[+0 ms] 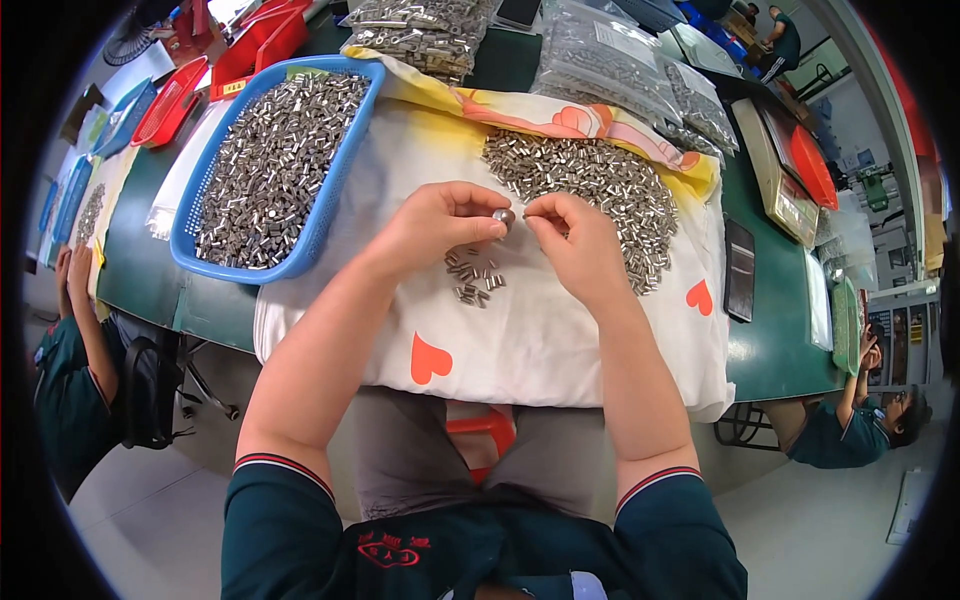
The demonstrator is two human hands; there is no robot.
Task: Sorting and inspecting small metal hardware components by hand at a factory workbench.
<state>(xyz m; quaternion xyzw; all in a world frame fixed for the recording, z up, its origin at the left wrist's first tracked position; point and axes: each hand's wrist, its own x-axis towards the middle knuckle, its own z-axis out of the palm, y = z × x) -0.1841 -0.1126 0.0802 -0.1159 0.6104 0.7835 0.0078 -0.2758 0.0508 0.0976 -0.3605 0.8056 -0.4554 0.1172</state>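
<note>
My left hand (pixel 440 222) pinches a small rounded shiny metal piece (pixel 504 216) between thumb and fingertips. Close beside it, my right hand (pixel 580 240) has thumb and forefinger pressed together; whatever they hold is too small to make out. Below the hands lies a small loose group of short metal cylinders (pixel 472 278). A big heap of similar metal cylinders (pixel 610 190) spreads behind and right of my right hand, on a white cloth (pixel 540 350) with red hearts. To the left, a blue plastic basket (pixel 335 195) is filled with many more of them.
Clear bags of metal parts (pixel 600 65) stand at the back. A dark phone-like object (pixel 739 270) lies on the green table (pixel 780 350) at right. Red trays (pixel 172 100) are at far left. One person (pixel 75 380) sits left, another (pixel 850 430) right.
</note>
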